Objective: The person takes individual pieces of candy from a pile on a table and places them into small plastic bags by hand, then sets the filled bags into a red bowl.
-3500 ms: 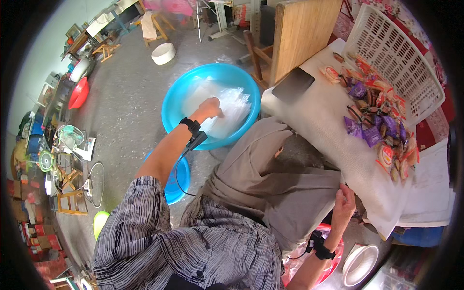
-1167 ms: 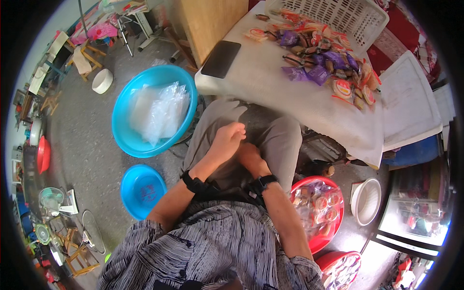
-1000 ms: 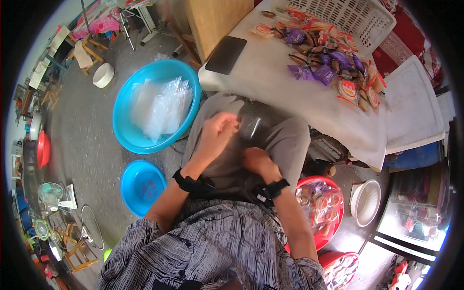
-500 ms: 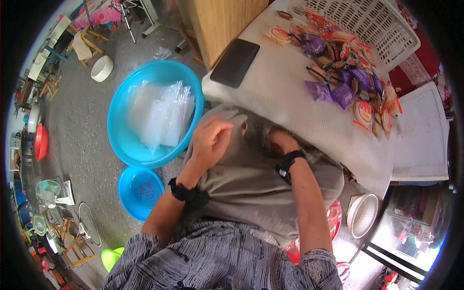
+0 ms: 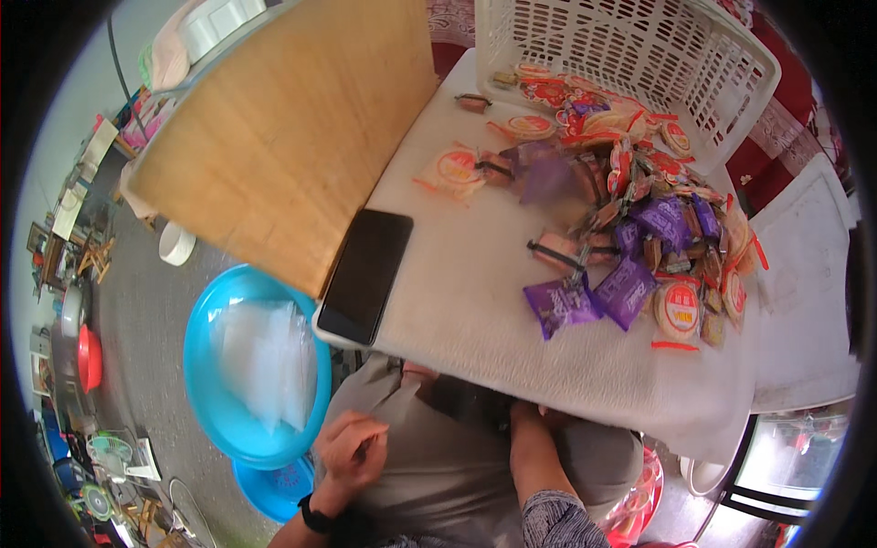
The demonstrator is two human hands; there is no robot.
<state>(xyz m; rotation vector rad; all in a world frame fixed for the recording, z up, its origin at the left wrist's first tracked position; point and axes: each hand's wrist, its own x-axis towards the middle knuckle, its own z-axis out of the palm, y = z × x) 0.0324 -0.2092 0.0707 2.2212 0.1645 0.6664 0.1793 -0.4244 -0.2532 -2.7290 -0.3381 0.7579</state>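
My left hand (image 5: 352,452), its fingers curled, is over my lap, just right of the large blue basin (image 5: 203,402) holding clear plastic bags (image 5: 260,361). I cannot make out whether anything is in it. My right hand (image 5: 530,416) is mostly hidden beneath the front edge of the pale table (image 5: 457,320); its fingers do not show. On the table lie a black phone (image 5: 365,274) and a heap of wrapped snacks, with purple packets (image 5: 626,292), orange-edged round packets (image 5: 678,310) and small brown bars (image 5: 557,251), beside a white plastic crate (image 5: 630,36).
A wooden board (image 5: 283,137) stands left of the phone. A smaller blue basin (image 5: 265,493) lies below the large one, a red basin (image 5: 644,493) at lower right, and a white panel (image 5: 804,310) right of the table. Fans (image 5: 114,447) and stools line the left.
Since the first frame my left hand has left the bag basin for my lap. My right hand has slid under the table edge. The view has swung up toward the table.
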